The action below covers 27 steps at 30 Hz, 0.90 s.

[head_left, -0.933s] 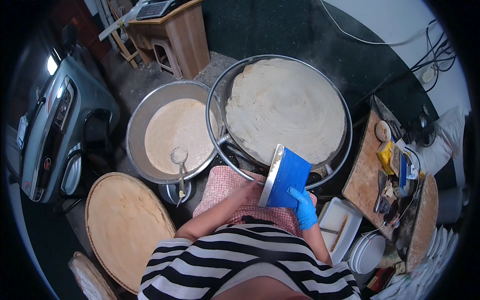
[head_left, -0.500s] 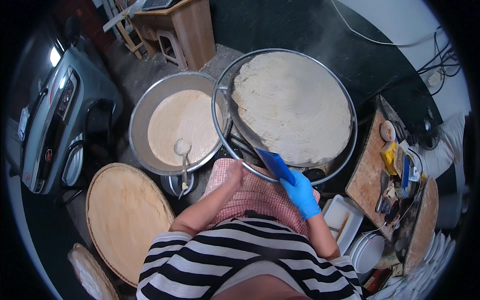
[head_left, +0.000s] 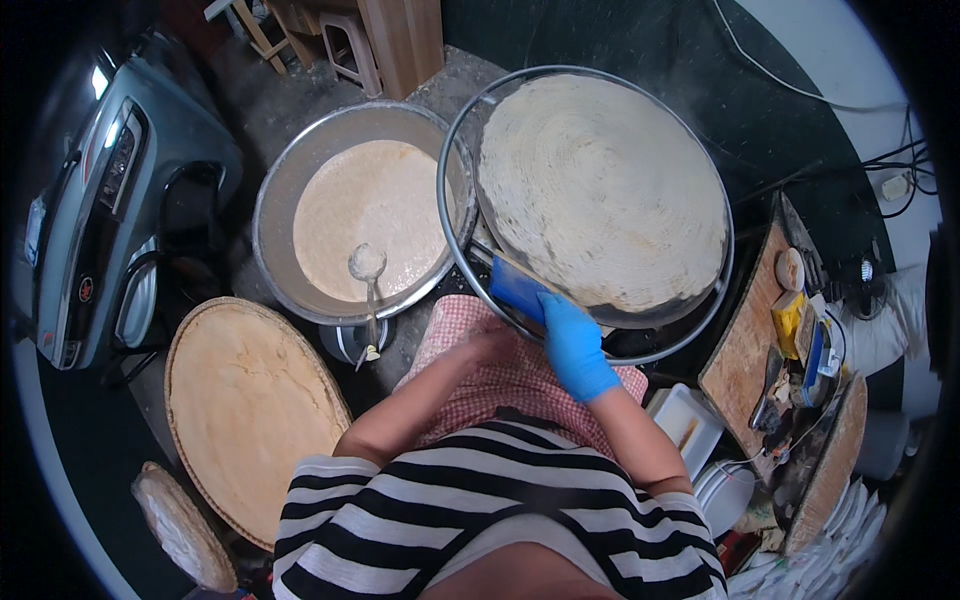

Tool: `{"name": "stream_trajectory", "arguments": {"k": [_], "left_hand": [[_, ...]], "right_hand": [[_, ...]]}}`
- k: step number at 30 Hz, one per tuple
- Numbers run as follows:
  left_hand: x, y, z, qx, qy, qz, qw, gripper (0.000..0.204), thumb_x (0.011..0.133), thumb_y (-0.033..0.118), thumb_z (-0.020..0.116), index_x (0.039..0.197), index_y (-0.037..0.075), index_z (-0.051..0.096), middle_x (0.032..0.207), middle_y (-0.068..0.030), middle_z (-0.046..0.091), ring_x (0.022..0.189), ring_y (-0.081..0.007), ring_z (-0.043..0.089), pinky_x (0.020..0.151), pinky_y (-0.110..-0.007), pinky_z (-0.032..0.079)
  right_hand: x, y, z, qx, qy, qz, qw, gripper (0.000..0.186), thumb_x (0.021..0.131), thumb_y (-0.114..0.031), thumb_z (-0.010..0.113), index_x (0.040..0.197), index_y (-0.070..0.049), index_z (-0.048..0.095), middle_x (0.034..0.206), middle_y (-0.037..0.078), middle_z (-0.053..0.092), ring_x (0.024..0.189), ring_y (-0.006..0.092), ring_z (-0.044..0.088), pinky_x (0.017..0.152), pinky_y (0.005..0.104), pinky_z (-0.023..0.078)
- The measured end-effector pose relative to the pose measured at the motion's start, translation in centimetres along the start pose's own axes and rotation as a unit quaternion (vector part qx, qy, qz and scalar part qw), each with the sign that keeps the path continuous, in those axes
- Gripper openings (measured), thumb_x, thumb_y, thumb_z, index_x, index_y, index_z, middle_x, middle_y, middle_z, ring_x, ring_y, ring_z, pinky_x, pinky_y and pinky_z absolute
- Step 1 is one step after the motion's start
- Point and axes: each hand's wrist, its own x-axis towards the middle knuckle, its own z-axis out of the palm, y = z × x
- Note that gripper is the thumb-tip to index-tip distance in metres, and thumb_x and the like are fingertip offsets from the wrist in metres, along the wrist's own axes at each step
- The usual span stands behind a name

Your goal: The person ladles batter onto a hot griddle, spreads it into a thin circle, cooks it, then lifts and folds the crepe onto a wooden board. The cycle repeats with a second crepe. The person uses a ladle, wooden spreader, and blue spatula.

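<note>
The right hand (head_left: 577, 345), in a bright blue rubber glove, has its fingers wrapped tight around a flat blue scraper (head_left: 518, 290). The scraper's edge sits at the near rim of the big round dark griddle (head_left: 655, 325), just touching the edge of the thin, wide, pale flatbread (head_left: 600, 190) that covers almost all of the griddle. The left hand (head_left: 487, 345) is bare. It rests on the red-checked cloth (head_left: 490, 385) just below the griddle, well away from the scraper. Its fingers look bent and loose, and I cannot tell if they hold anything.

Left of the griddle is a large round metal basin of light brown batter (head_left: 365, 215) with a metal ladle (head_left: 367, 285) leaning in it. Further left and lower than the griddle lies a round woven tray (head_left: 250, 410).

It looks like the step now is getting the scraper under the edge of the flatbread to loosen it. The next move would need the scraper kept flat and low and pushed slowly along the rim, so the thin bread does not tear.
</note>
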Motion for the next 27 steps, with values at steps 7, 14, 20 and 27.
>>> {"name": "stream_trajectory", "arguments": {"k": [7, 14, 20, 27], "left_hand": [[3.2, 7.4, -4.4, 0.005, 0.077, 0.122, 0.990, 0.013, 0.081, 0.007, 0.060, 0.094, 0.007, 0.058, 0.076, -0.0023, 0.062, 0.059, -0.0084, 0.055, 0.054, -0.021, 0.048], [3.7, 8.0, -2.5, 0.010, 0.143, 0.140, 0.980, 0.011, 0.086, 0.017, 0.055, 0.092, 0.008, 0.059, 0.077, -0.0039, 0.063, 0.068, -0.0134, 0.059, 0.059, -0.027, 0.048], [1.1, -2.1, 6.3, 0.215, 0.035, 0.172, 0.961, 0.010, 0.084, 0.017, 0.056, 0.085, 0.008, 0.059, 0.077, -0.0055, 0.062, 0.070, -0.0162, 0.058, 0.059, -0.029, 0.046], [1.8, 3.0, 2.4, 0.181, 0.135, 0.131, 0.965, 0.009, 0.083, 0.015, 0.055, 0.081, 0.007, 0.060, 0.076, -0.0051, 0.062, 0.068, -0.0154, 0.058, 0.059, -0.028, 0.045]], "right_hand": [[4.6, -2.5, 1.9, -0.004, -0.031, 0.020, 0.999, 0.026, 0.081, -0.007, 0.048, 0.107, -0.002, 0.053, 0.095, 0.019, 0.060, 0.085, 0.0350, 0.060, 0.072, 0.0417, 0.048], [6.1, -3.0, 2.5, -0.019, 0.001, 0.024, 1.000, 0.024, 0.080, -0.004, 0.048, 0.103, -0.002, 0.053, 0.089, 0.019, 0.060, 0.081, 0.0357, 0.060, 0.070, 0.0422, 0.048], [5.6, -2.6, 2.8, -0.058, 0.055, 0.004, 0.997, 0.009, 0.079, -0.005, 0.052, 0.087, -0.002, 0.053, 0.081, 0.017, 0.057, 0.076, 0.0323, 0.060, 0.065, 0.0406, 0.050], [5.9, -2.3, 2.4, -0.037, 0.037, -0.008, 0.999, 0.010, 0.077, -0.005, 0.055, 0.086, -0.002, 0.053, 0.082, 0.017, 0.057, 0.079, 0.0318, 0.060, 0.067, 0.0394, 0.050]]}}
